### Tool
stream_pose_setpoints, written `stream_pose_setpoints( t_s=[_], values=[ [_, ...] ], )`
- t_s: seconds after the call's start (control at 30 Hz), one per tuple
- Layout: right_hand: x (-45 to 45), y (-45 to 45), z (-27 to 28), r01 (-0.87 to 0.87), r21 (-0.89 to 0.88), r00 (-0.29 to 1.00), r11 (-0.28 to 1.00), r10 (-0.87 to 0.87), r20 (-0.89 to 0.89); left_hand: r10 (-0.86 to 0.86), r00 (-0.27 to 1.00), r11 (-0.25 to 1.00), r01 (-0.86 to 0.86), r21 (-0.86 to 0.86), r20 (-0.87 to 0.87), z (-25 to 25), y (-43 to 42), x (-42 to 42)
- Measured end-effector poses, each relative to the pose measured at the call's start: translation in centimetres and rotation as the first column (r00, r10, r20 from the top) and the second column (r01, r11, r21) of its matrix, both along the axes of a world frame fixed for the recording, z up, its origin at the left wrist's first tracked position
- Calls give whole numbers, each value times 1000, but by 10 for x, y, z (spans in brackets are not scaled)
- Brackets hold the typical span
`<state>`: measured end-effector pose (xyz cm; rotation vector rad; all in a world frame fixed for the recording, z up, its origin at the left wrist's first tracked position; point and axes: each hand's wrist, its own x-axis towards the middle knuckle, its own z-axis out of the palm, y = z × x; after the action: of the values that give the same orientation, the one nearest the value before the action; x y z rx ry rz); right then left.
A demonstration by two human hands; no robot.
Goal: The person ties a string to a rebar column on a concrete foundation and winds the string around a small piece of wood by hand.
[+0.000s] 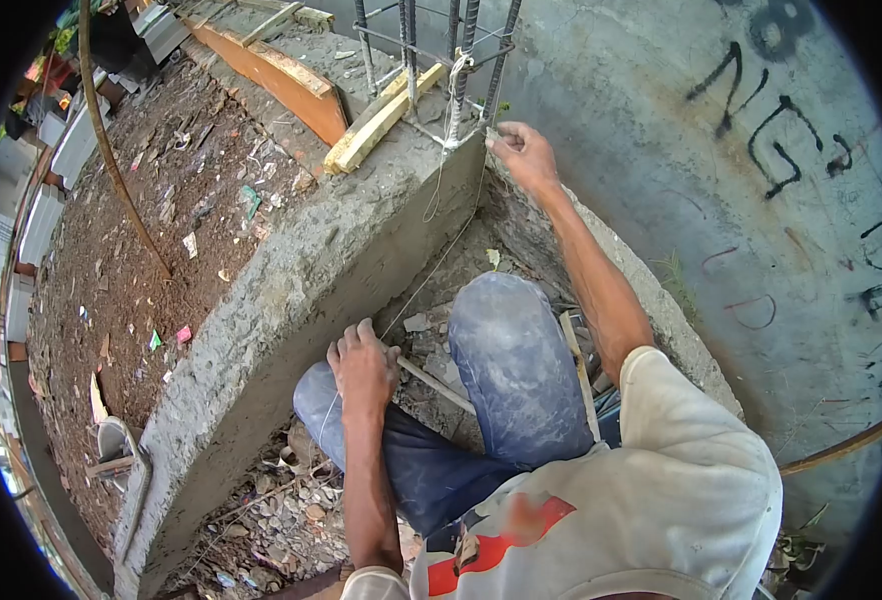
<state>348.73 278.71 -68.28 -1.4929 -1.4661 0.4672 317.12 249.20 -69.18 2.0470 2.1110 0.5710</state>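
The thin pale string (422,287) is stretched between the two hands, in the gap between the plastered low wall (231,325) and the wall behind the knees. Its long axis slants away from the person, from the left hand (364,370) at the near end up and rightward to the far corner, where it steepens beside the right hand (524,158). It points at the foot of the rebar cage (461,95); a lower stretch shows below the left hand, over the jeans (521,370).

The right hand is narrow, thumb and forefinger close together at the corner — what sits between them is too small to tell. The left hand is half curled beside the low wall's inner face, with a grey stick (439,385) emerging next to it; whether it grips stick or string, I cannot tell. Yellowish timber (386,118) lies just left of the cage.
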Motion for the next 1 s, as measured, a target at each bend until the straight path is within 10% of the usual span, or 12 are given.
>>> stream_pose_setpoints(
  t_s=[0.07,0.2,0.37,0.63,0.77,1.0],
  values=[
    [-4,11,10,-11,-59,999,998,8,-38,-84,990,899,27,-437,-112,-13,14,3],
    [-6,6,17,-41,-145,992,989,23,-127,-140,990,809,133,-572,33,-51,26,17],
    [12,-24,-37,-99,-3,960,995,97,263,-305,948,818,311,-483,94,-73,21,26],
    [51,-101,-109,-72,-350,875,934,228,428,-395,900,752,432,-497,184,-86,21,29],
    [44,-144,-4,-398,-314,852,862,220,-476,-400,831,851,493,-180,387,-74,15,19],
    [-29,-225,177,-688,352,454,634,755,-472,156,263,984,-126,-127,952,27,-24,-4]
  ],
)
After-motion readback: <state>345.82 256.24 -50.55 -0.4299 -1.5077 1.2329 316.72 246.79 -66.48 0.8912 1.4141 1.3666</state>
